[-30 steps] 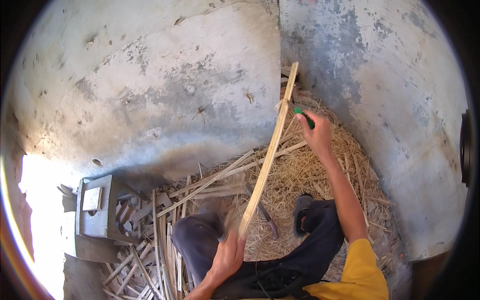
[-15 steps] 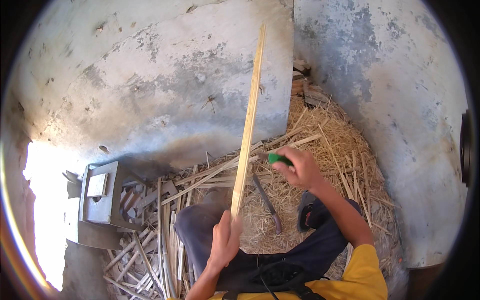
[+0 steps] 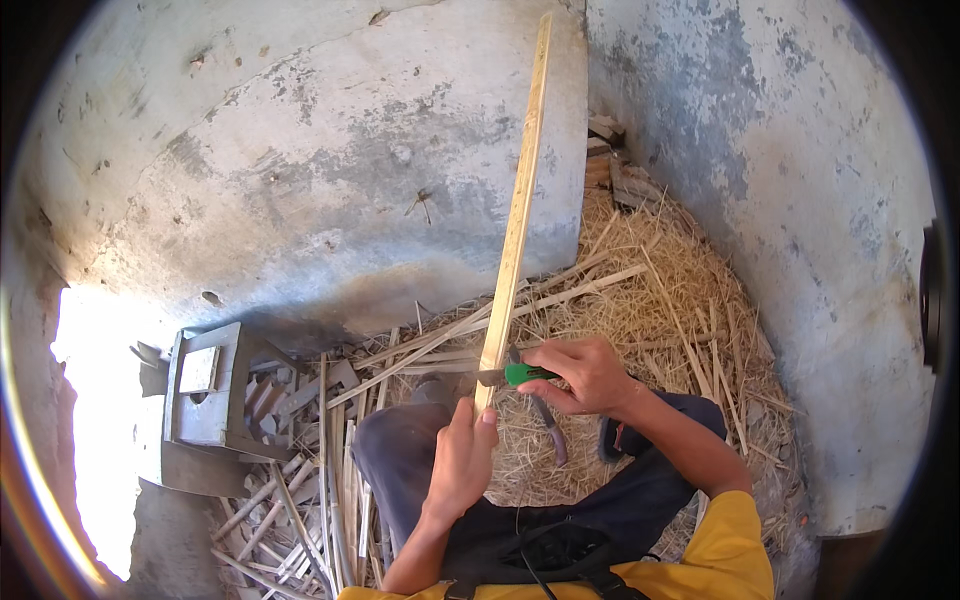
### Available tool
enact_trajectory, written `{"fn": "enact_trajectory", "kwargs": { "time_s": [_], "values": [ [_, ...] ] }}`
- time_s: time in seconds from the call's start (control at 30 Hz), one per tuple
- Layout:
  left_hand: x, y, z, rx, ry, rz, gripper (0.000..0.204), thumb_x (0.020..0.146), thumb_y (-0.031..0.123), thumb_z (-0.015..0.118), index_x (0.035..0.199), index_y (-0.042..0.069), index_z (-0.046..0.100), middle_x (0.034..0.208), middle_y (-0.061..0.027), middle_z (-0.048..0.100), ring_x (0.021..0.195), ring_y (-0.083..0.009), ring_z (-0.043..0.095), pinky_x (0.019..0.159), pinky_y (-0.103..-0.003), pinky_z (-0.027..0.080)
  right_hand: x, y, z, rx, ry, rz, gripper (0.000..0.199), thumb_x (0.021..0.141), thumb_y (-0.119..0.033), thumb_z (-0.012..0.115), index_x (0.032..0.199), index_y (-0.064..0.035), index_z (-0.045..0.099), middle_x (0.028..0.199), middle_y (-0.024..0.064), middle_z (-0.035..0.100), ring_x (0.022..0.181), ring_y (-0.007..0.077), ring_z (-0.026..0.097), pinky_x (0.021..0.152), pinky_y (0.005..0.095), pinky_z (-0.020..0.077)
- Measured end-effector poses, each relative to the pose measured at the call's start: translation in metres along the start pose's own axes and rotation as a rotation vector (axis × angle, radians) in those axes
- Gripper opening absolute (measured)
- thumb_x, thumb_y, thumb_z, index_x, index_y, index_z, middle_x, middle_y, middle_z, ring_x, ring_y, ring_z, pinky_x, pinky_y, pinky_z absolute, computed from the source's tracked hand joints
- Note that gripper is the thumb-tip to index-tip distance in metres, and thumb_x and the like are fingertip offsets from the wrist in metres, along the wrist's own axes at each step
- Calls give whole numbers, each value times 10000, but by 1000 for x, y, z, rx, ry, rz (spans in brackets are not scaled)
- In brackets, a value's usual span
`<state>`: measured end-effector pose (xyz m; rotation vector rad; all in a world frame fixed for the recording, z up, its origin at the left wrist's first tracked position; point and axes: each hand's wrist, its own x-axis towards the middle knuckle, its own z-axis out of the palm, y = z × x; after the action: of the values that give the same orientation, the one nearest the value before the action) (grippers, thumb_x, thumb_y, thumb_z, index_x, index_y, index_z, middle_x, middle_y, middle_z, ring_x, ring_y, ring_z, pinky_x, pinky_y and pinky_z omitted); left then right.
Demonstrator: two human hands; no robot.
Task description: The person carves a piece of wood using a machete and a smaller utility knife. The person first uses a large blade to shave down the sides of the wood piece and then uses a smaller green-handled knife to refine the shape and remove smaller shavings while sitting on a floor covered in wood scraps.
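Observation:
My left hand (image 3: 462, 460) is closed round the lower end of a long, pale strip of split wood (image 3: 517, 220), which rises away from me at a slight tilt to the right. A green-handled knife (image 3: 524, 374) is gripped in my right hand (image 3: 585, 376). Its short, dark blade lies across the strip just above my left fingers. Between my legs, a longer knife with a dark brown handle (image 3: 557, 442) lies on the shavings, its blade partly hidden behind my right hand.
Thin shavings (image 3: 680, 285) and loose strips cover the floor ahead and to the right. More sticks (image 3: 340, 500) lie beside my left leg. A grey wooden box-like stool (image 3: 212, 390) stands at the left. Worn plaster walls (image 3: 380, 160) close in ahead and at the right.
My right hand has come down and left with the green-handled knife, bringing its blade onto the strip. The strip's top has shifted up and right; my left hand still holds it.

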<state>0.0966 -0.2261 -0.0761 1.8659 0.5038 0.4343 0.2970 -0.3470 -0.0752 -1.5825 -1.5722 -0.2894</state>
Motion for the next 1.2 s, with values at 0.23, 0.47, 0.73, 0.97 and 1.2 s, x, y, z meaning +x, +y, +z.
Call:
{"fn": "enact_trajectory", "kwargs": {
  "time_s": [0.23, 0.47, 0.73, 0.97, 1.2],
  "values": [
    [1, 15, 2, 36, 16, 28, 228, 1088, 165, 500, 920, 13, 471, 607, -54, 454, 547, -106, 374, 501, -338, 320, -5, 9, 3, 3, 101, 84, 297, 882, -353, 804, 988, -89, 716, 777, 37, 690, 566, 219, 650, 491, 342, 484],
    [-3, 21, 0, 183, 6, 51, 250, 1072, 167, 538, 960, -35, 443, 694, -305, 569, 684, -544, 579, 563, -507, 429, -1, 5, -5, -34, 37, -7, 291, 861, -340, 821, 980, -91, 730, 742, 29, 683, 555, 211, 642, 491, 335, 482],
    [-7, 17, -3, 204, 4, 50, 240, 1058, 139, 564, 966, -34, 426, 645, -321, 550, 654, -556, 582, 498, -534, 407, 1, 13, -1, -35, 92, -37, 322, 830, -371, 835, 978, -98, 751, 733, 19, 683, 547, 200, 629, 493, 328, 476],
    [-15, 5, -9, 312, -21, 176, 189, 1043, 73, 561, 950, -53, 454, 700, -252, 472, 626, -515, 560, 477, -524, 398, 10, 21, -5, -81, 48, -65, 300, 879, -357, 801, 987, -81, 756, 717, 26, 685, 540, 178, 622, 489, 322, 465],
    [-50, -11, -3, 264, -91, 184, 211, 1050, 121, 545, 923, -13, 443, 625, -258, 527, 589, -494, 565, 506, -508, 395, 26, 113, -45, -108, 320, 401, 413, 1036, -412, 601, 1027, -28, 757, 642, 37, 632, 496, 101, 526, 430, 259, 373]
  ]
}}
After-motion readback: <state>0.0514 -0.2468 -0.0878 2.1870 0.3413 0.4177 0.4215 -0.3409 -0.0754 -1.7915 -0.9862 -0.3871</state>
